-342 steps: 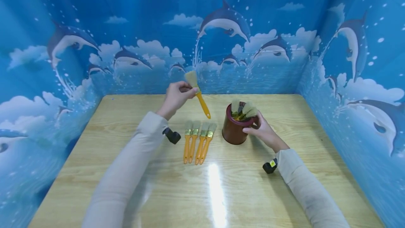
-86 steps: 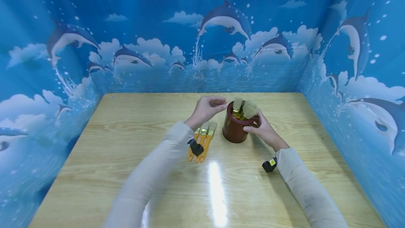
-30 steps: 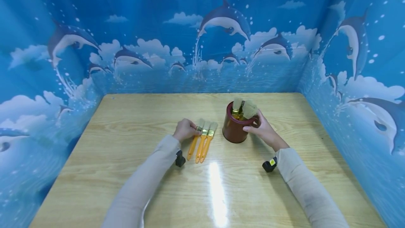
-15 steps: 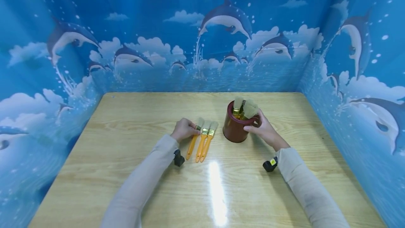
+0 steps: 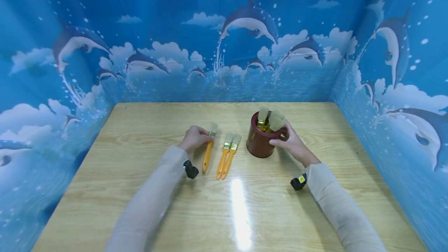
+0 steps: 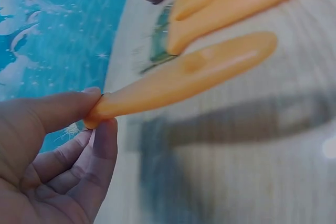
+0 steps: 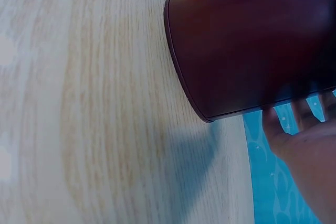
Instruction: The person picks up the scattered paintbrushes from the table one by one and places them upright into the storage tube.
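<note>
Paintbrush [image 5: 208, 155], just above table [image 5: 280, 213]: I see left hand [image 5: 195, 138] pinching it, fingertips closed near ferrule [image 5: 212, 133]; right hand [image 5: 294, 147] grips mug [image 5: 259, 145], fingers curled (presumably to steady it).

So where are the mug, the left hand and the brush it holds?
Mug [image 5: 259, 144]: head view, on its brown side.
Left hand [image 5: 194, 138]: head view, on the back of it.
Brush [image 6: 184, 78]: left wrist view, on its orange handle.

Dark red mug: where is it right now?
In the head view, the dark red mug is on the table, right of centre, just right of the two paintbrushes lying together, with more brushes sticking out of its top.
</note>
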{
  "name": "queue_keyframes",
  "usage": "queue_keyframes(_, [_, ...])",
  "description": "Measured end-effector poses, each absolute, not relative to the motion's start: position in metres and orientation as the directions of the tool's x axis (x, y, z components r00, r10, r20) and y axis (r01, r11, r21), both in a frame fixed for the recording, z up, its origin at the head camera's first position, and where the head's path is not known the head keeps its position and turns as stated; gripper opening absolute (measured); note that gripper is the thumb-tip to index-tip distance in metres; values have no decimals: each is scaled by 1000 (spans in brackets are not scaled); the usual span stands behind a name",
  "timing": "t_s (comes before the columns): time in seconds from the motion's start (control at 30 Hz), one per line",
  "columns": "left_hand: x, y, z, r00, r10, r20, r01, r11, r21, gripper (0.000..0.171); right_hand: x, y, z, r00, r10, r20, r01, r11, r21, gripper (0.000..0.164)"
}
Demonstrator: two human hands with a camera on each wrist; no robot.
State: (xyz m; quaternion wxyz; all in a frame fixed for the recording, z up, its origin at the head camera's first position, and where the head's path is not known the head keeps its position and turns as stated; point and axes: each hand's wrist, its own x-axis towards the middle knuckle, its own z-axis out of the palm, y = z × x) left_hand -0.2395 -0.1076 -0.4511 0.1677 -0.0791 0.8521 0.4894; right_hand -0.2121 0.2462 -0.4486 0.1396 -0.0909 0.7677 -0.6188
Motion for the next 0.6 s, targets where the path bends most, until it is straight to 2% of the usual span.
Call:
queue_keyframes(0.13, [-243,-110,-439,-932,36,-361,-304,467,830,29,-212,246,-449,-945,-311,-101,31,221,-975,92])
queue_keyframes(0.3, [-248,-113,-424,-940,33,-339,-293,429,855,28,-212,245,-450,-946,-309,-99,28,226,-974,92])
queue_keyframes(0.6, [-250,-107,-390,-967,51,-248,-206,409,889,36,-212,246,-449,-946,-308,-106,35,228,-973,93])
